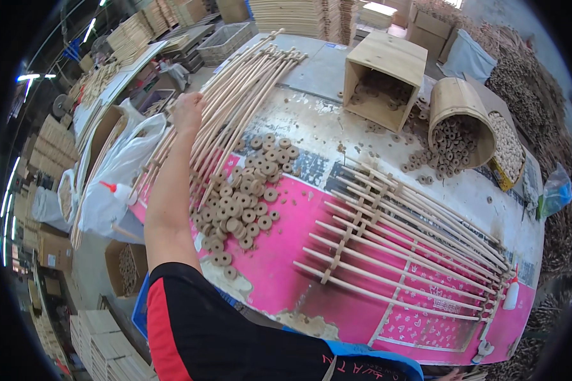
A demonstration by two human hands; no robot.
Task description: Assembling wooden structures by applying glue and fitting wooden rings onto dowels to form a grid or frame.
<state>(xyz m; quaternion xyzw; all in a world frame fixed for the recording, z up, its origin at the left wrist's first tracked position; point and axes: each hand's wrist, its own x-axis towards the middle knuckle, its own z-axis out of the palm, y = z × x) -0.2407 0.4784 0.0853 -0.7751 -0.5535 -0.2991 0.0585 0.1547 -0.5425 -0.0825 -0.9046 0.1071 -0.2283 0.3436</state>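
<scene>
My left hand [187, 111] is stretched out at the far left of the table, its fingers closed at the edge of a long pile of wooden rods [235, 95]. What lies inside its grip is hidden. Beside my forearm are many round wooden discs with centre holes [235, 209], heaped on the pink tabletop. To the right, several rods with pointed ends [388, 254] lie in a row, crossed by notched wooden strips [340, 251]. Only a sliver of my right hand [452, 375] shows at the bottom edge, with its fingers mostly out of sight.
A wooden box [388, 76] and a wooden barrel [461, 127] lie on their sides with discs spilling out. Beyond is a yellow container of small pieces [507, 149]. White bottles with red tips stand left [122, 192] and right [511, 293]. White bags [117, 181] hang left.
</scene>
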